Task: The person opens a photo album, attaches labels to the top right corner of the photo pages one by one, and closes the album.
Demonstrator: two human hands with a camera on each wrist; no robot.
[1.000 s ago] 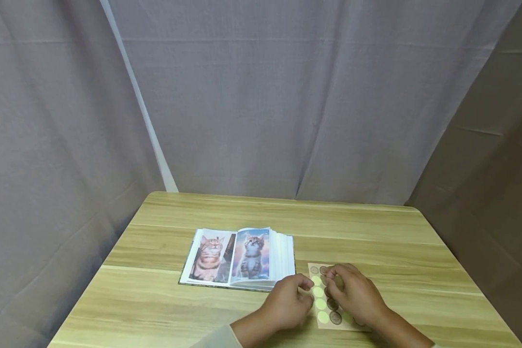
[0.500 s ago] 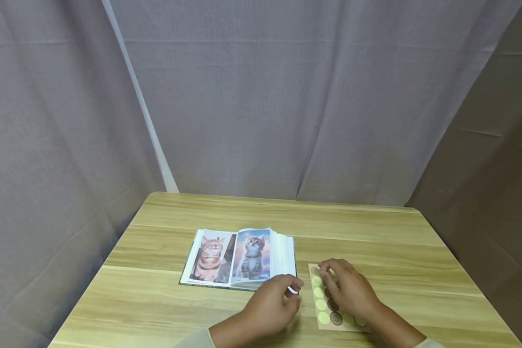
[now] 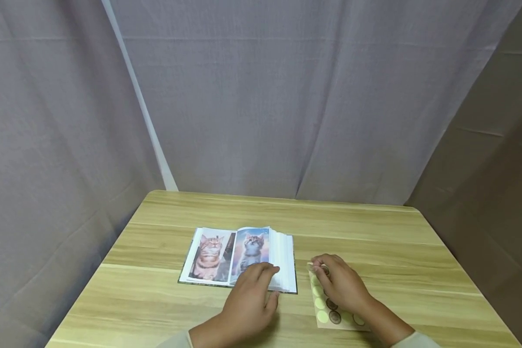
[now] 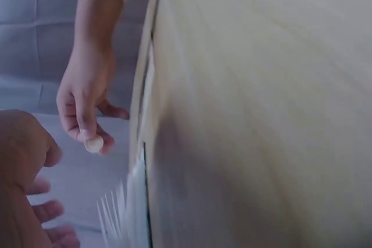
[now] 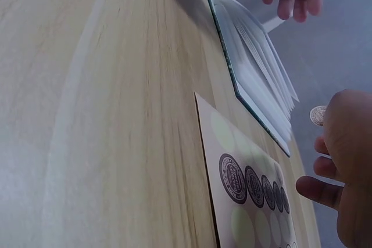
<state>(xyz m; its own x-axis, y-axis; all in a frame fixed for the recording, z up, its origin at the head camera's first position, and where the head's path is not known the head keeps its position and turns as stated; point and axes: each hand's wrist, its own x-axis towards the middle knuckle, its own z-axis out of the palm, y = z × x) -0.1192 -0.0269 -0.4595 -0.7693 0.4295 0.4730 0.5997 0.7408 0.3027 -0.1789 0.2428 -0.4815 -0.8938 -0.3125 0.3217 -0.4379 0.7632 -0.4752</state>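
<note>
A photo album (image 3: 287, 261) lies open on the table, a kitten picture on each page. Over its lower right part is my left hand (image 3: 249, 302), fingers spread and loosely bent, with nothing in its grasp. Between thumb and forefinger my right hand (image 3: 344, 285) pinches a small round sticker (image 5: 318, 115), which also shows pale in the left wrist view (image 4: 93, 143). Under that hand lies a tan sticker sheet (image 3: 322, 326). It bears dark printed round stickers (image 5: 232, 178) and pale yellow circles (image 5: 243, 227); the right hand hides part of it in the head view.
The wood-grain table (image 3: 191, 319) carries both the album and the sheet, a narrow strip of wood between them. Grey curtains (image 3: 243, 111) hang behind the table and along its sides. Loose album pages (image 5: 256, 39) fan upward at the right edge.
My left hand has moved left from beside the sticker sheet to over the album's right page. My right hand has shifted slightly left and up toward the sheet's far left corner.
</note>
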